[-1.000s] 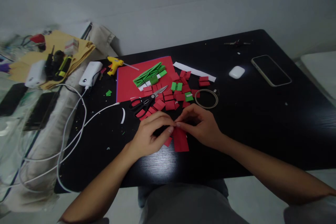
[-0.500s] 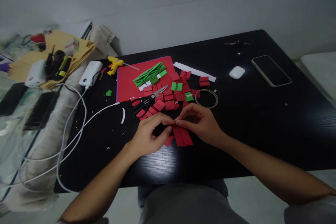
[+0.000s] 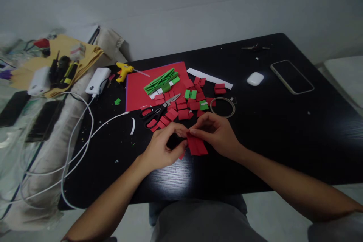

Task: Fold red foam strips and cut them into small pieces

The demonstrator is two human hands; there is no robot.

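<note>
Pinching red paper (image 3: pixel 196 146) in the right hand (image 3: pixel 217 134), raising its lower end since a second ago, apparently working folds; leaving unclear the grip of the left hand (image 3: pixel 162 146).

The bare left hand (image 3: pixel 163 146) curves, thumb below the fingers, its fingertips close to the bare right hand (image 3: pixel 217 136), whose thumb and index finger pinch. The bare left forearm (image 3: pixel 115 193) and bare right forearm (image 3: pixel 279 177) angle inward.

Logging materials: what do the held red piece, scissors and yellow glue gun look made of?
Red piece: matte paper or thin card, judging by its creases.
Scissors: grey blades, likely steel by their light sheen; black handles, probably plastic.
Glue gun: likely moulded plastic, by its even yellow colour; gloss unclear.
</note>
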